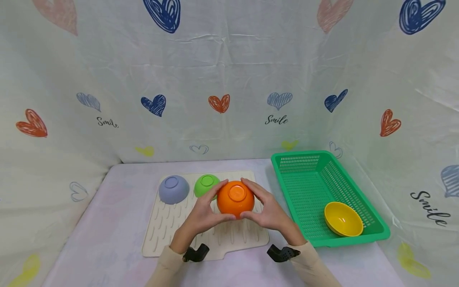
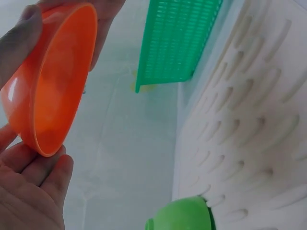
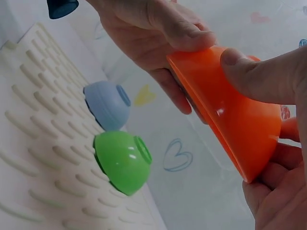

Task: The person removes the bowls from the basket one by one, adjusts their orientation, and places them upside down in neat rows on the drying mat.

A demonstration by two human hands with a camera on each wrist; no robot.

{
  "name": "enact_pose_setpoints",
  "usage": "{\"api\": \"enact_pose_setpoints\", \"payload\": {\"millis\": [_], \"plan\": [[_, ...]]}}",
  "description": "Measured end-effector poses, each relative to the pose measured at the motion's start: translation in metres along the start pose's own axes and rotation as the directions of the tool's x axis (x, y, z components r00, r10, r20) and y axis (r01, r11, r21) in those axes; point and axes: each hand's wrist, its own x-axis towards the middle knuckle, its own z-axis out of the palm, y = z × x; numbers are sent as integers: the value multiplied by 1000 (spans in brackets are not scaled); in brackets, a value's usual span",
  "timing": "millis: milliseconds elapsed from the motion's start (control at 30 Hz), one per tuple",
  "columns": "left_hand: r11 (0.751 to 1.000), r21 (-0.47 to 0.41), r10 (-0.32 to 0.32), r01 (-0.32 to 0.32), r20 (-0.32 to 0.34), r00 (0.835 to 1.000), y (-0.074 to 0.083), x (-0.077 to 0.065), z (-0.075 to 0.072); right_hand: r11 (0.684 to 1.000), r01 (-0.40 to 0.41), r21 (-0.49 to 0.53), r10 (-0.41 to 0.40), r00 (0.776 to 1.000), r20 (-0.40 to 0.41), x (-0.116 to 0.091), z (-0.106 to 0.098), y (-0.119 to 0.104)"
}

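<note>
From my head view I've got the glossy orange plastic bowl (image 1: pixel 235 198) upside down, its round foot facing up, above the ribbed cream drying mat (image 1: pixel 168 227). My left hand (image 1: pixel 204 213) and right hand (image 1: pixel 267 209) curl round its sides, thumbs on the near wall. The left wrist view shows what the head view hides: the bowl's smooth hollow inside, lifted off the mat. The right wrist view catches its sloping outer wall with a bright glint. Behind sit an upturned green plastic bowl (image 1: pixel 206 184) and an upturned grey-blue bowl (image 1: pixel 173 189). On the tabletop (image 1: pixel 107 223), a green slotted plastic basket (image 1: pixel 305 175) holds a yellow bowl (image 1: pixel 343 219).
</note>
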Motion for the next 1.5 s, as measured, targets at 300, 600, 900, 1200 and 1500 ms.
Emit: {"api": "enact_pose_setpoints", "payload": {"millis": [300, 600, 900, 1200, 1500], "plan": [[995, 104, -3, 6, -22, 1000, -3, 9, 8, 1000, -6, 2, 6, 999, -53, 2, -1, 12], [986, 152, 77, -64, -81, 994, -9, 13, 13, 999, 8, -31, -11, 994, -106, 9, 5, 22], [979, 176, 127, -104, -124, 984, -22, 15, 18, 999, -53, -9, 51, 986, -160, 10, 15, 30], [975, 218, 99, -50, -221, 970, -33, 21, 37, 993, -117, 17, 118, 959, -257, 10, 20, 49], [980, 199, 22, 17, -193, 981, -41, 27, 50, 982, -190, -20, 176, 941, -290, 9, 28, 70]]}}
